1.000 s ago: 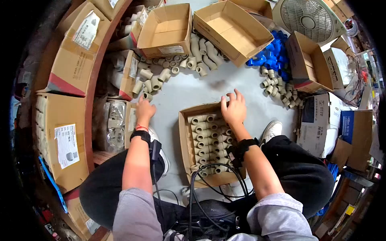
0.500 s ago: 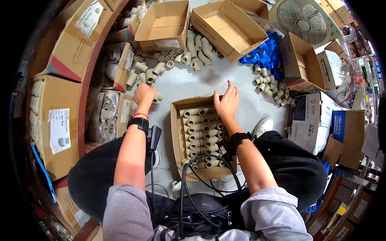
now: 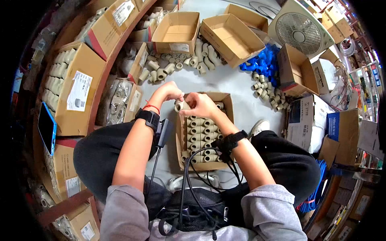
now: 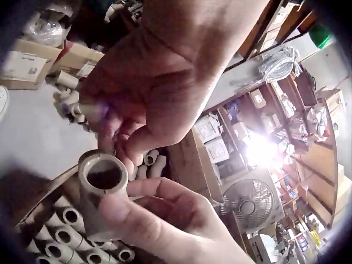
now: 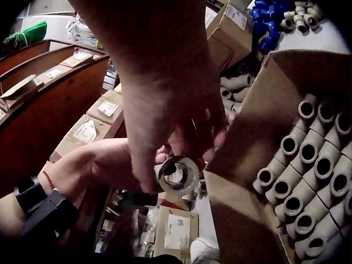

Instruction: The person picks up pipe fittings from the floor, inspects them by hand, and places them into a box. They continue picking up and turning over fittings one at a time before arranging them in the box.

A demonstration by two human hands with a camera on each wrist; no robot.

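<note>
Over the far left part of an open cardboard box (image 3: 179, 138), both hands meet at a beige plastic pipe tee (image 3: 181, 105). My right hand (image 3: 203, 105) pinches it between thumb and fingers; in the left wrist view the round mouth of the tee (image 4: 103, 175) faces up beside the right thumb. My left hand (image 3: 169, 91) bends in from the left, its curled fingertips at the far end of the same tee. Part of the tee is hidden by the fingers. Rows of similar tees (image 5: 308, 151) lie packed inside the box, their openings upward.
Loose beige fittings (image 3: 161, 73) lie on the floor at the far left, near two shallow cartons (image 3: 177, 30). Blue fittings (image 3: 261, 60) and more beige ones (image 3: 265, 90) are piled at the right. A fan (image 3: 299, 32) stands behind. Black cables (image 3: 185, 176) hang before the box.
The left hand went to the loose fittings, picked up a tee and brought it right, over the box. The right hand moved from the box's far edge to meet it and now grips the tee.
</note>
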